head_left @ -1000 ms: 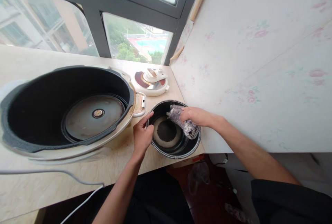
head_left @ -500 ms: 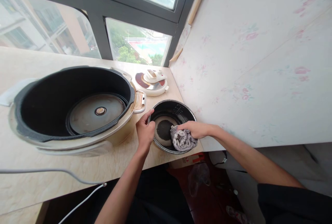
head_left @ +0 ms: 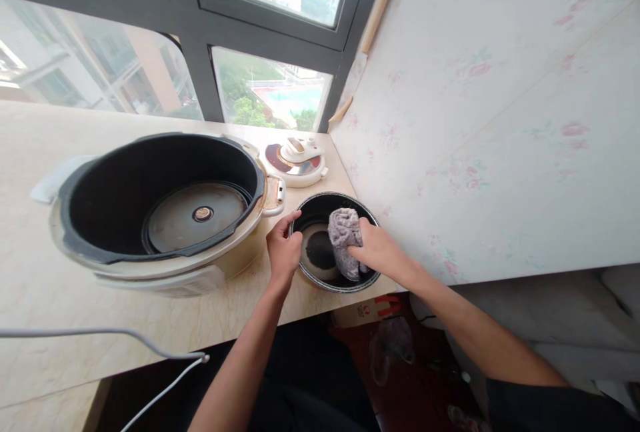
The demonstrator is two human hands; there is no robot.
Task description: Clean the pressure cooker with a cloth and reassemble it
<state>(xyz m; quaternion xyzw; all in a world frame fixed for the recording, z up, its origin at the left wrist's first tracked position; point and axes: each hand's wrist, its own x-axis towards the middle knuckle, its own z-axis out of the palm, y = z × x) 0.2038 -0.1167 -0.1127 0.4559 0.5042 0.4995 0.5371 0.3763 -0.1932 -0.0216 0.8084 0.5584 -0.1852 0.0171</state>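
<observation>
A small black inner pot [head_left: 310,208] sits near the front edge of the beige counter [head_left: 150,325], by the wall. My left hand [head_left: 283,251] grips its left rim, thumb on top. Inside the pot, my right hand [head_left: 379,251] is closed on a grey cloth [head_left: 343,232] and presses it against the right inner wall. A pale ring with a dark centre shows at the pot's bottom.
A large open cooker body [head_left: 160,205] with a black interior stands to the left of the pot. A white lid [head_left: 296,160] lies behind the pot by the window. A grey cable [head_left: 125,339] runs along the counter's front left. A flowered wall [head_left: 475,119] closes the right side.
My right hand has swept the cloth round inside the pot, from the far right wall to the near side, then back up the right wall. My left hand stays on the rim.
</observation>
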